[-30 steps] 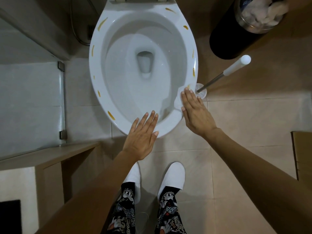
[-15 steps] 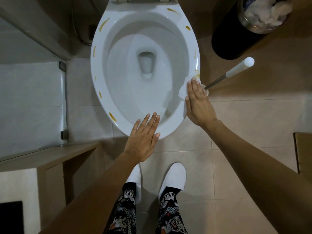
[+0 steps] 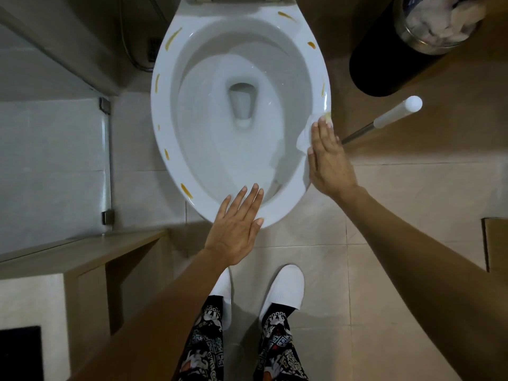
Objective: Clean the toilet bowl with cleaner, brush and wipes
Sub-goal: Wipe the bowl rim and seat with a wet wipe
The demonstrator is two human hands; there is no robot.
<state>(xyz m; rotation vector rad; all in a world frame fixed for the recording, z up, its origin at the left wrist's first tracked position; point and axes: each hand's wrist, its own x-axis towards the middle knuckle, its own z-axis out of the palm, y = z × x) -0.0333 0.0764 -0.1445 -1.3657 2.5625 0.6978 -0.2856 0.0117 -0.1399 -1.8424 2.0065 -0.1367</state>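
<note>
R hand [image 3: 328, 160] flat, fingers together, pressing wipe [image 3: 305, 136] onto toilet rim [image 3: 316, 78]; yellow smear [image 3: 323, 88] just past fingertips. L hand [image 3: 236, 224] flat, fingers apart, at near rim. Keep even pressure, push fwd thru smear, fold wipe when soiled.

Bowl centre: the toilet bowl [image 3: 297, 188] lies open from above.
Rim, 3 o'clock: right hand [image 3: 327, 158] flat on a wipe [image 3: 303, 138]; brush handle [image 3: 384, 119] slants just beside it.
Rim, 6 o'clock: left hand [image 3: 236, 224] spreads over it.
1 o'clock: black bin [image 3: 384, 67] stands near.
9 o'clock: glass panel [image 3: 52, 166] walls the side.
</note>
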